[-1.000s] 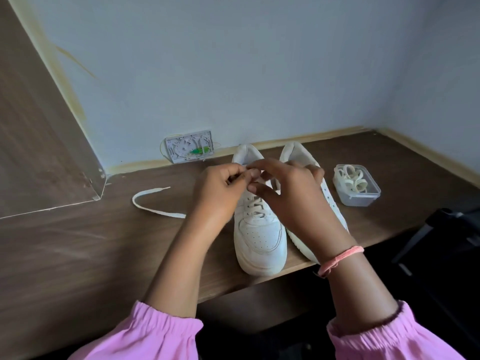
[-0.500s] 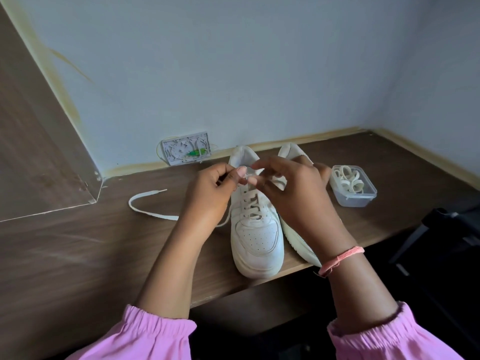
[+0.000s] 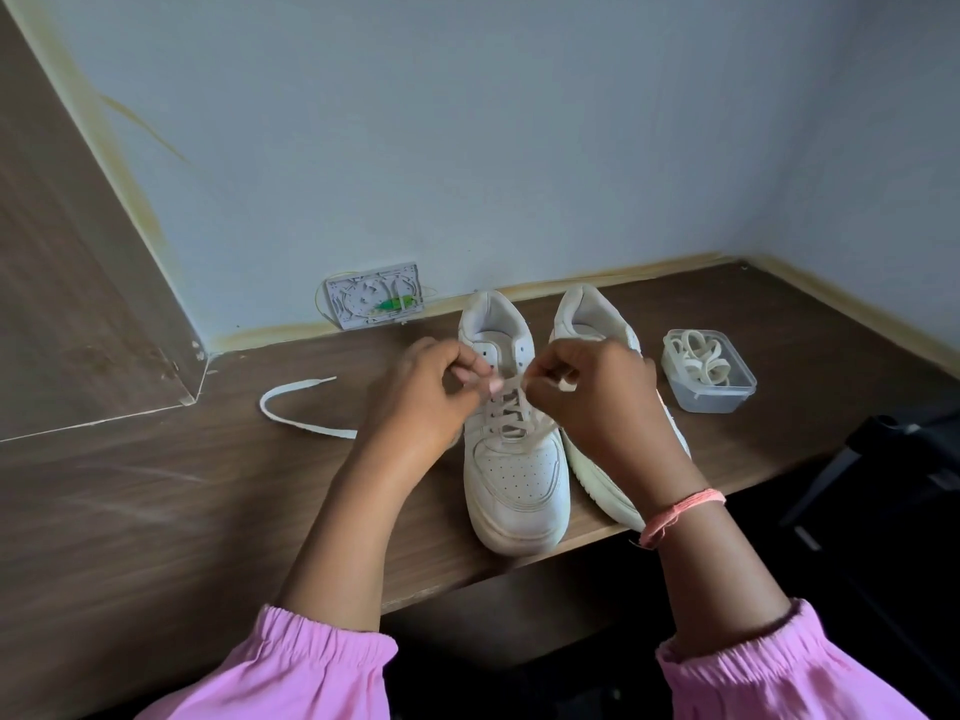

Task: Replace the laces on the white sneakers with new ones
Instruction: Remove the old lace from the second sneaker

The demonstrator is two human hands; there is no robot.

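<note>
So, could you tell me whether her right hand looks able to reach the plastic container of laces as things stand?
Probably yes: the container sits just right of the right hand with bare desk between, though that hand would first have to release the lace it pinches.

Both hands, left [image 3: 422, 394] and right [image 3: 589, 389], pinch the lace [image 3: 511, 383] over the left sneaker [image 3: 514, 459].

Wood desk [image 3: 156, 511]: sneakers [image 3: 514, 475], loose lace [image 3: 296, 415] (left), tub [image 3: 711, 387].

Your left hand [image 3: 421, 402]: fingers curled, thumb and forefinger pinching thin white lace [image 3: 511, 383]. Your right hand [image 3: 592, 397]: fingers curled, pinching same lace from other side. Fingertips of both nearly meet. Forearms bare, angled inward; pink elastic-cuffed sleeves [image 3: 322, 662] pushed back; coral thread band [image 3: 678, 514] round right wrist.
</note>
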